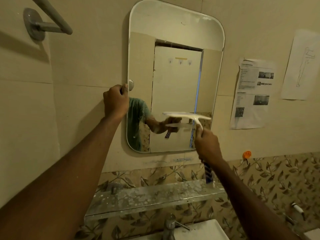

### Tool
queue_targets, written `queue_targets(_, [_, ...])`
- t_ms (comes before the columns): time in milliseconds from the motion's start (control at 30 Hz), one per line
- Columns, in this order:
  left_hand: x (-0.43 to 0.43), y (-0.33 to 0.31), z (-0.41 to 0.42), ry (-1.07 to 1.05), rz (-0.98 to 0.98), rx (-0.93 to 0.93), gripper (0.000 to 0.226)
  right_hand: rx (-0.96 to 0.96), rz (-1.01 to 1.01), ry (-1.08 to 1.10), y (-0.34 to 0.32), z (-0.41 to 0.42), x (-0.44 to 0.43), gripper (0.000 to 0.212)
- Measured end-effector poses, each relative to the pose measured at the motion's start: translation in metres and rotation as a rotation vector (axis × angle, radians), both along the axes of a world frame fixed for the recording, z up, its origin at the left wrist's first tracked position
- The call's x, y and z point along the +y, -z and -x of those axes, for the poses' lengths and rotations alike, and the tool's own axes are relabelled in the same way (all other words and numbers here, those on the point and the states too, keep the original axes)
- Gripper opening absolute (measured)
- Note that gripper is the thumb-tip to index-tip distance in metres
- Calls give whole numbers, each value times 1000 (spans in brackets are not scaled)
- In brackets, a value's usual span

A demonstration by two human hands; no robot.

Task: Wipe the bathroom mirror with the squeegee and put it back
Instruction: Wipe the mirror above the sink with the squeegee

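A tall mirror [174,32] with rounded corners hangs on the beige tiled wall. My left hand [115,101] grips its left edge about halfway up, beside a small round fixing. My right hand [207,144] is closed around the handle of a white squeegee [187,116]. The blade lies roughly level against the lower right part of the glass, and a blue patterned handle end sticks out below my fist. The hand and squeegee are reflected in the mirror.
A dusty glass shelf [155,196] runs under the mirror, above a tap [170,226] and a white basin [204,229]. An orange wall hook [247,155] sits to the right. Printed sheets [252,94] are stuck to the wall. A grey towel rail [50,25] projects at upper left.
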State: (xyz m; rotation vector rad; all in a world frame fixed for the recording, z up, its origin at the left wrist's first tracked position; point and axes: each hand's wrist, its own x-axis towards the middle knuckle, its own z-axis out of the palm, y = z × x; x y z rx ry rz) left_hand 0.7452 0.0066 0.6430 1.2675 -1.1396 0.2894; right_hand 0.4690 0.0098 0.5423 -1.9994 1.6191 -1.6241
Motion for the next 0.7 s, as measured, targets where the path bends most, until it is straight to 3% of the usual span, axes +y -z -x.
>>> queue_targets(233, [1,0,0,-33,-12,-20,47,-23,-137,2,93,1,16,45])
queue_targets(533, [-1,4,1,-42,-36,-26,47,-35,71,4,-14,3,5,50])
queue_targets(700, [-1,3,1,-35,-44,-30,46,-43,9,45,43,-6,3,44])
